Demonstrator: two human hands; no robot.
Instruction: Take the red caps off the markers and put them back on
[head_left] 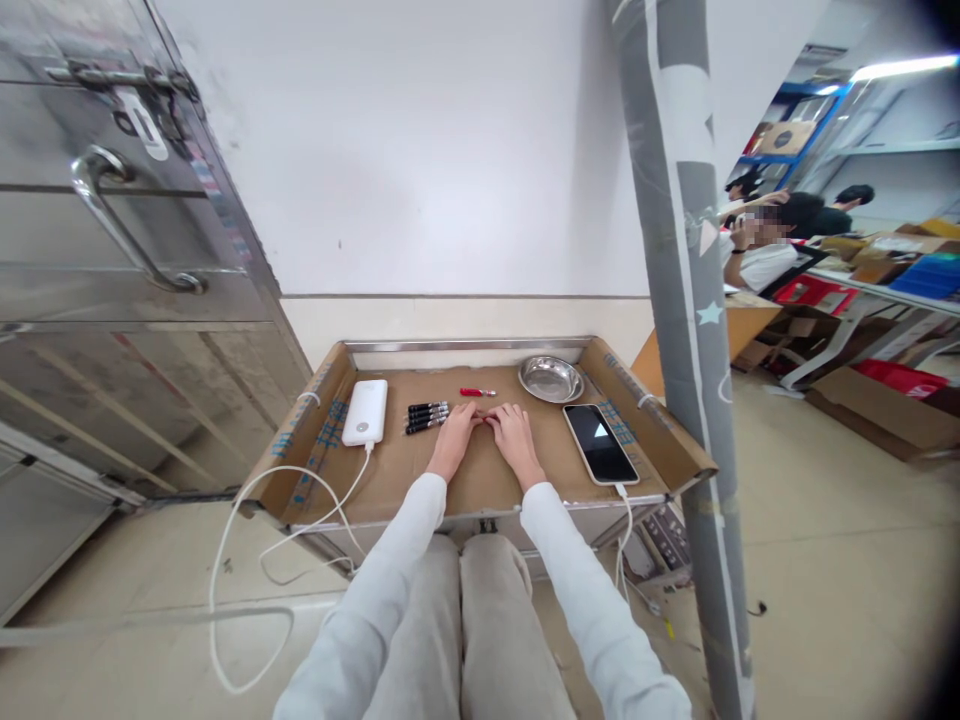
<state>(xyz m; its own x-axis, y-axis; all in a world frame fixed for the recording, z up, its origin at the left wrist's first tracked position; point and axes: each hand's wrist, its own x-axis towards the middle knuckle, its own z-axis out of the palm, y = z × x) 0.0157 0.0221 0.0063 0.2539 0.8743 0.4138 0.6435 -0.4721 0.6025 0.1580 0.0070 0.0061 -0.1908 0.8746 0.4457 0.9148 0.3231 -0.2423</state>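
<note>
My left hand (454, 440) and my right hand (514, 440) meet at the middle of a cardboard-lined tabletop (457, 490). Their fingertips are closed on a small red object (489, 419), mostly hidden by the fingers; its kind cannot be made out. Just beyond them lies a red pen-like piece (477, 392) with a pale end, placed crosswise. Several black markers (424, 417) rest in a stacked row left of my left hand. A shiny round metal dish (551, 380) sits at the back right, apart from both hands.
A white power bank (365, 412) with a cable lies at left, and a smartphone (600, 445) with a cable at right. Raised cardboard sides border the tabletop. A wrapped grey pole (686, 300) stands at right, a metal door (112, 230) at left. People sit farther off.
</note>
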